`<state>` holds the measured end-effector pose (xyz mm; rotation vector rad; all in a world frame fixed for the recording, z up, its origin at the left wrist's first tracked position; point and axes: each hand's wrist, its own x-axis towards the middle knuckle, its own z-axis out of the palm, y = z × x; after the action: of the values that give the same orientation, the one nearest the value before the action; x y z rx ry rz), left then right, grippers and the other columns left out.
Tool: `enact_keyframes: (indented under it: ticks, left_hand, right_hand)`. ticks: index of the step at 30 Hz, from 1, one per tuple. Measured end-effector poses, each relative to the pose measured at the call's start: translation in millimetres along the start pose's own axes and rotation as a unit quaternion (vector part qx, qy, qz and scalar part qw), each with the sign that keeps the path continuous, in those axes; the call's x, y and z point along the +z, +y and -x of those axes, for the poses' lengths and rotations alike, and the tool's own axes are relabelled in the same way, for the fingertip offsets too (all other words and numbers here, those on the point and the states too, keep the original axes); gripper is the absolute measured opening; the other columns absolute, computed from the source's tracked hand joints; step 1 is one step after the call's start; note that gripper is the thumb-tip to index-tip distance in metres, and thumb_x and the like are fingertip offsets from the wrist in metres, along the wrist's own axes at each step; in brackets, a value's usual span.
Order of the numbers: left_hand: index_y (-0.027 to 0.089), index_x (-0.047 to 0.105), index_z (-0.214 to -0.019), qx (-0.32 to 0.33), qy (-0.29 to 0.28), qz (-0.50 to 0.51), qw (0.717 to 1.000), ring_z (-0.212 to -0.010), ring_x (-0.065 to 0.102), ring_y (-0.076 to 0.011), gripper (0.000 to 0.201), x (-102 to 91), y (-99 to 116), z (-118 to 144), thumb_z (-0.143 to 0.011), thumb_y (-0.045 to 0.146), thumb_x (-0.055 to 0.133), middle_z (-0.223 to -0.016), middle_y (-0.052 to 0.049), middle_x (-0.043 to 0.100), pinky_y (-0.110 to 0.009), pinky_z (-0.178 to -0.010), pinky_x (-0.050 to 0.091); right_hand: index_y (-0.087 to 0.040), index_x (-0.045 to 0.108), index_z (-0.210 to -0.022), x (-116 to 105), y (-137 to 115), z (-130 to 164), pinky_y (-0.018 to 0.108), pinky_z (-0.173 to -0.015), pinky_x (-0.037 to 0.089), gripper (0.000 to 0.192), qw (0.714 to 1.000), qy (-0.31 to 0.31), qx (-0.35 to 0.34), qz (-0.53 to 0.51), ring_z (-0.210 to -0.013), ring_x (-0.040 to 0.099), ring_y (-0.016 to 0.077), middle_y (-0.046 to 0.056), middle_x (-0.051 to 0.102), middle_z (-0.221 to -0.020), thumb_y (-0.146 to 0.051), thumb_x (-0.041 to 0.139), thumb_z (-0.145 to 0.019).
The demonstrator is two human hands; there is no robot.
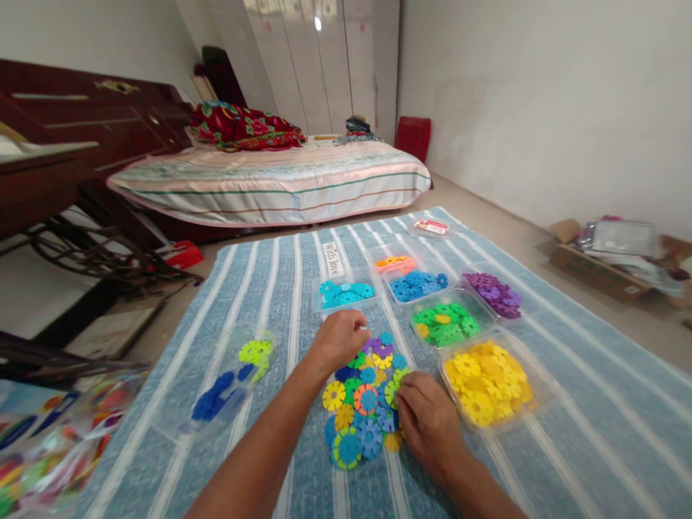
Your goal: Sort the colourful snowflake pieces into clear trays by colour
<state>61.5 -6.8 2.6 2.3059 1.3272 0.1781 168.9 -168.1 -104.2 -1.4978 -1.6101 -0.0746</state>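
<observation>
Multicoloured pile of notched plastic discs (366, 398)
Left hand (338, 339) curls at its far edge, right hand (429, 419) at its right; cannot tell what either pinches.

One left hand (339, 339), one right hand (429, 422): that's two in play! One mixed heap of discs (366, 400), too jumbled to count. Six tubs (542, 395), centre and right: one turquoise, one orange, one blue, one green with two yellow pieces (442, 318), one purple, one yellow! And one bed (281, 179) beyond!
</observation>
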Motion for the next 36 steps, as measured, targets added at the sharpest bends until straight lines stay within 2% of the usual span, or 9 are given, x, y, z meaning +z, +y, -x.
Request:
enact_keyframes:
  ticks: [4, 10, 16, 22, 25, 28, 30, 32, 36]
  left_hand:
    - [0.020, 0.059, -0.058, -0.033, -0.025, -0.053, 0.998, -0.071, 0.061, -0.0218, 0.008, 11.6, -25, 18, -0.064, 0.024, 0.062, -0.062, -0.002, 0.061, -0.027, -0.061, 0.036]
    - [0.021, 0.055, -0.062, -0.060, -0.020, -0.058, 0.996, -0.080, 0.060, -0.0233, 0.011, 22.6, -26, 22, -0.059, 0.024, 0.065, -0.072, -0.003, 0.061, -0.027, -0.063, 0.036]
    - [0.020, 0.051, -0.059, -0.075, -0.027, 0.026, 0.996, -0.059, 0.053, -0.0144, 0.014, 23.1, -38, 18, -0.055, 0.020, 0.065, -0.053, 0.006, 0.051, -0.023, -0.054, 0.032]
    - [0.018, 0.051, -0.055, -0.080, -0.050, 0.152, 0.984, -0.044, 0.047, -0.0104, 0.011, 9.2, -52, 19, -0.056, 0.024, 0.060, -0.043, 0.007, 0.048, -0.021, -0.046, 0.032]
    - [0.018, 0.051, -0.057, -0.080, -0.059, 0.198, 0.975, -0.040, 0.046, -0.0095, 0.014, 4.0, -41, 17, -0.057, 0.028, 0.061, -0.041, 0.008, 0.047, -0.021, -0.043, 0.033]
    - [0.018, 0.055, -0.064, -0.066, -0.056, 0.263, 0.961, -0.042, 0.048, -0.0089, 0.018, 4.3, -10, 11, -0.061, 0.033, 0.063, -0.045, 0.007, 0.050, -0.020, -0.044, 0.035]
    - [0.017, 0.058, -0.076, -0.046, -0.037, 0.379, 0.923, -0.047, 0.053, -0.0100, 0.022, 5.6, 13, 6, -0.063, 0.034, 0.063, -0.052, 0.005, 0.056, -0.021, -0.047, 0.040]
    - [0.016, 0.058, -0.085, -0.019, -0.011, 0.428, 0.904, -0.056, 0.059, -0.0125, 0.027, 6.2, 29, 2, -0.065, 0.034, 0.063, -0.062, 0.001, 0.061, -0.023, -0.052, 0.044]
    - [0.016, 0.061, -0.075, 0.034, -0.003, 0.278, 0.960, -0.059, 0.057, -0.0127, 0.014, 5.6, 19, 8, -0.067, 0.027, 0.058, -0.061, 0.002, 0.059, -0.022, -0.055, 0.041]
  right_hand:
    - [-0.020, 0.061, -0.085, 0, -2, -2, 0.034, -0.077, 0.050, 0.019, 1.000, 0.004, -0.001, 0.001, -0.086, 0.059, 0.0191, 0.006, 0.062, -0.085, -0.007, 0.046, -0.085]
    - [-0.019, 0.060, -0.084, -1, -3, -4, 0.033, -0.076, 0.051, 0.019, 1.000, 0.007, -0.008, 0.002, -0.086, 0.058, 0.0183, 0.006, 0.062, -0.086, -0.007, 0.046, -0.085]
    - [-0.020, 0.061, -0.081, -2, -3, -4, 0.032, -0.076, 0.051, 0.021, 1.000, 0.008, -0.006, 0.000, -0.085, 0.059, 0.0178, 0.006, 0.063, -0.084, -0.009, 0.044, -0.086]
    - [-0.018, 0.061, -0.082, 0, -1, -2, 0.033, -0.077, 0.049, 0.019, 1.000, -0.002, -0.003, -0.008, -0.086, 0.057, 0.0182, 0.007, 0.062, -0.086, -0.008, 0.045, -0.086]
    - [-0.018, 0.061, -0.080, 0, -1, -1, 0.033, -0.077, 0.049, 0.019, 1.000, -0.007, 0.001, -0.011, -0.086, 0.056, 0.0180, 0.007, 0.062, -0.086, -0.008, 0.045, -0.086]
    - [-0.018, 0.060, -0.080, 0, 0, -1, 0.032, -0.077, 0.049, 0.019, 1.000, -0.010, 0.000, -0.012, -0.085, 0.056, 0.0178, 0.007, 0.061, -0.085, -0.008, 0.045, -0.086]
    - [-0.017, 0.060, -0.081, 0, 0, -1, 0.032, -0.077, 0.048, 0.018, 1.000, -0.013, -0.002, -0.014, -0.085, 0.056, 0.0178, 0.007, 0.061, -0.085, -0.009, 0.046, -0.087]
    - [-0.017, 0.061, -0.083, 0, 1, 0, 0.032, -0.077, 0.048, 0.017, 1.000, -0.017, -0.003, -0.016, -0.086, 0.056, 0.0180, 0.007, 0.061, -0.086, -0.009, 0.046, -0.087]
    - [-0.017, 0.061, -0.083, 0, 2, 1, 0.032, -0.077, 0.048, 0.017, 1.000, -0.020, -0.005, -0.019, -0.088, 0.056, 0.0186, 0.007, 0.061, -0.088, -0.009, 0.046, -0.086]
